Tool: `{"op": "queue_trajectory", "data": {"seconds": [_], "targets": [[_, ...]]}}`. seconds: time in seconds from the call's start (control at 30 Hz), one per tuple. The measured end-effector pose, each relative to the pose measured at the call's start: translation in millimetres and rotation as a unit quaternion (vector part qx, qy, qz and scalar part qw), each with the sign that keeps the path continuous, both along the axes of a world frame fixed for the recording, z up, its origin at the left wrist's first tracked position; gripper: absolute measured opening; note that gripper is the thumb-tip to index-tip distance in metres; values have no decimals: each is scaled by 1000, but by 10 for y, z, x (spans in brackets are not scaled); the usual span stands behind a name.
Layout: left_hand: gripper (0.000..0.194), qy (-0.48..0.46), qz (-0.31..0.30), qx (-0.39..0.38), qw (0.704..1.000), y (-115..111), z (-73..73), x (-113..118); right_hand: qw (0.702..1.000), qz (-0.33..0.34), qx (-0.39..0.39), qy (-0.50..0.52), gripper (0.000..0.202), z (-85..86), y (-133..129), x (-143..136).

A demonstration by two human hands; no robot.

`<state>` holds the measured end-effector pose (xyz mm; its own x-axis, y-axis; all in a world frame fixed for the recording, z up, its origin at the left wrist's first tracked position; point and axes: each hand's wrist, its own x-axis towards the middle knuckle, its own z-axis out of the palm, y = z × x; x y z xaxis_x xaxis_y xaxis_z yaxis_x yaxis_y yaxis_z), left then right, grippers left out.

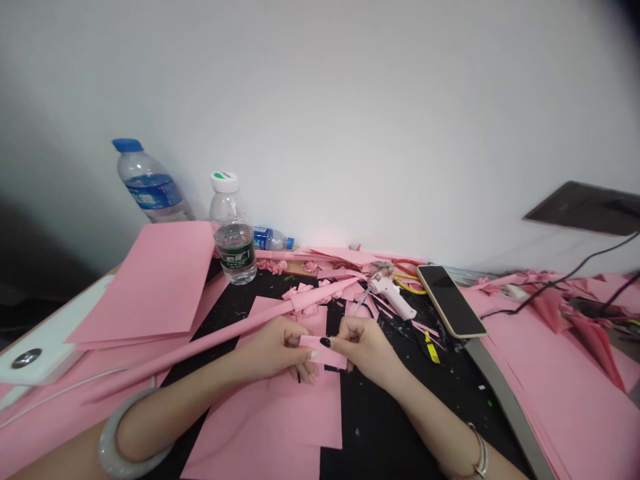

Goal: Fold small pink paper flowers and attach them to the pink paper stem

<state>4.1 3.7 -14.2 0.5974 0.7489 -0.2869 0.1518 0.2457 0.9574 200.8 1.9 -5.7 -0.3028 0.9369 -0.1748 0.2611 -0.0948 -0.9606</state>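
Black surface (377,420) partly hidden; left hand (281,348), right hand (369,350): grip pinched on pink strip (327,359); some fingertips obscured.

Paper strip (330,359) matt, smooth; white-capped bottle (233,247) glossy plastic; phone screen (453,300) glossy; wall (380,133) matt.

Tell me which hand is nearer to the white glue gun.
Right: the right hand is on the person's side of the glue gun, slightly left of it. The left hand is farther left; both hold a small pink paper.
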Motion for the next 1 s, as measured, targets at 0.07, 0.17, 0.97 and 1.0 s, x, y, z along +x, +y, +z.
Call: {"op": "queue_trajectory", "data": {"seconds": [0.07, 0.17, 0.97, 1.0], "targets": [[14, -16, 15, -7, 1000, 14, -15, -5, 1000, -14, 0, 10, 40, 3, 14, 2], [16, -37, 29, -14, 999, 40, -24, -13, 999, -26, 20, 25, 38, 16, 28, 14], [25, 142, 78, 264, 951, 21, 83, -27, 995, 66, 74, -17, 20, -112, -93, -15], [28, 154, 91, 269, 946, 22, 77, -30, 995, 63, 76, -19, 20, -114, -92, -17]]}}
